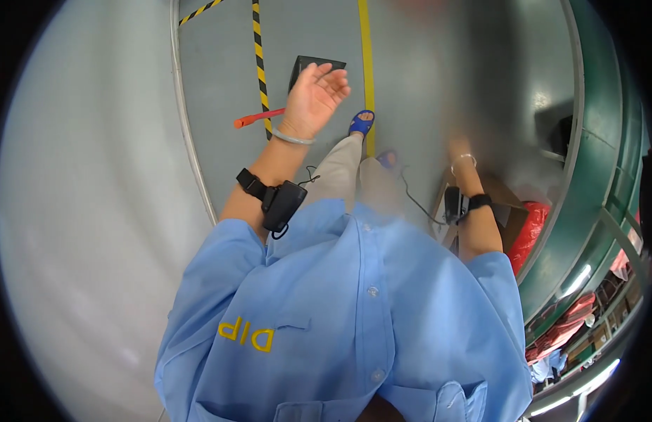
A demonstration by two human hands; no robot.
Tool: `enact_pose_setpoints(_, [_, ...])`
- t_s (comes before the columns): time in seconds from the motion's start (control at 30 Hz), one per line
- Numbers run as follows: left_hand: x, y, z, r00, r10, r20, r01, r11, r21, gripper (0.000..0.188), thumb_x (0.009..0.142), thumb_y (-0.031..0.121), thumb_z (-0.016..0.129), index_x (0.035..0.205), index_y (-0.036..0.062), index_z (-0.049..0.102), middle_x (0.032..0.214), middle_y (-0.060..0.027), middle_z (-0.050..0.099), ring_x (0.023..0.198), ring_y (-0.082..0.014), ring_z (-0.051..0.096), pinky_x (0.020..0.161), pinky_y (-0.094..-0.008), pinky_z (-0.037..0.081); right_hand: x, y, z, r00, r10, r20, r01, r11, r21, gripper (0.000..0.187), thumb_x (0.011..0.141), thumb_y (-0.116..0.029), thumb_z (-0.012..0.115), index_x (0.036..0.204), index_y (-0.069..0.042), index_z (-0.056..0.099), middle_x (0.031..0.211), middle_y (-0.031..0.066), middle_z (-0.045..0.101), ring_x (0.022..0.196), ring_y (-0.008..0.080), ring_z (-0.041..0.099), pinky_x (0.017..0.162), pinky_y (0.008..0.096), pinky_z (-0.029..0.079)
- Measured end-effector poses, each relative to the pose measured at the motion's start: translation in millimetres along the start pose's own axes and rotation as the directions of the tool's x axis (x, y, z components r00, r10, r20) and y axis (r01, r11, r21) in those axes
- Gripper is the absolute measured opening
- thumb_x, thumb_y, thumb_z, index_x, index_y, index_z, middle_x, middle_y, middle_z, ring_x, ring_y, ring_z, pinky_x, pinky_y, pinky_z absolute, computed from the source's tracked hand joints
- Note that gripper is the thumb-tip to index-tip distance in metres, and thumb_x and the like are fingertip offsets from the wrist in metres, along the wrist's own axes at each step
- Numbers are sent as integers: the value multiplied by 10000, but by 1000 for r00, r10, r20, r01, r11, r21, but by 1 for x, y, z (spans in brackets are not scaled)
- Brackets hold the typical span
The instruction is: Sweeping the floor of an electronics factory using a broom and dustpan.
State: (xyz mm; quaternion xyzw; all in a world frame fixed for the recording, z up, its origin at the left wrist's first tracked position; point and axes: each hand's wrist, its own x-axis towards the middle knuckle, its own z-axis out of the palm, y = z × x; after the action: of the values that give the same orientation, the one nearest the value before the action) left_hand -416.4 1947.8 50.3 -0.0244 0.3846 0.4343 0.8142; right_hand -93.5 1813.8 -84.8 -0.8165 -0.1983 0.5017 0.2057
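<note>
My left hand [316,100] is raised, palm showing, with its fingers loosely curled and apart. Nothing lies in it. A pale bangle [293,138] circles that wrist, and a black strapped device [284,205] sits on the forearm. Behind the wrist, a red rod-like handle [258,119] sticks out to the left, partly covered by my arm. Beyond my fingers stands a dark, box-like object [321,62], partly hidden. My right hand [459,146] is lost in a dark blur, so its fingers and anything in them cannot be made out. Another black device [453,205] is strapped to my right forearm.
Yellow-and-black tape [260,63] and a yellow line [366,63] mark the grey floor. A pale wall or panel [93,211] rises at left. Near my right arm are a cardboard box [505,214] and a red plastic bag [530,235]. Green shelving [600,176] borders the right.
</note>
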Motion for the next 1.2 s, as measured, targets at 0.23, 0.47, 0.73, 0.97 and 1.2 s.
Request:
enact_pose_setpoints(0.23, [-42,0,-48,971,-216,-100,237,918,318,176,866,244,485,948,96,532,836,-99,614,747,-203,582,639,-353,479,-130,74,-59,991,126,-37,-125,992,35,317,790,-367,541,746,-54,525,513,9,472,403,114,458,361,272,364])
enact_pose_setpoints(0.47, [-74,-60,-91,866,-371,-334,499,676,542,181,859,214,473,989,88,478,784,-91,593,653,-197,579,569,-325,490,-283,139,-112,915,360,-181,-340,931,135,344,796,-372,539,909,-48,547,544,-5,464,391,93,422,348,255,351])
enact_pose_setpoints(0.73, [-49,-118,-25,906,-374,-198,337,354,873,200,863,188,459,1028,76,460,800,-83,570,623,-157,554,555,-281,477,-130,208,-126,899,181,-399,-224,973,-63,423,826,-340,417,994,38,504,941,296,541,932,432,502,791,431,403])
enact_pose_setpoints(0.97, [-74,-153,19,853,-516,74,-141,-92,986,355,796,50,507,1142,45,425,1055,-84,520,844,-163,558,746,-279,464,-87,84,-45,934,334,129,-333,680,653,245,851,-238,415,744,-26,476,533,86,473,446,229,516,436,395,477])
enact_pose_setpoints(1.2, [-111,-124,98,650,-338,681,-760,-293,580,528,739,-49,511,1236,64,379,1284,-115,346,1209,-216,330,984,-336,294,-124,-44,5,957,100,272,-271,-23,962,182,875,-206,413,859,-32,362,687,92,425,597,266,505,537,449,478])
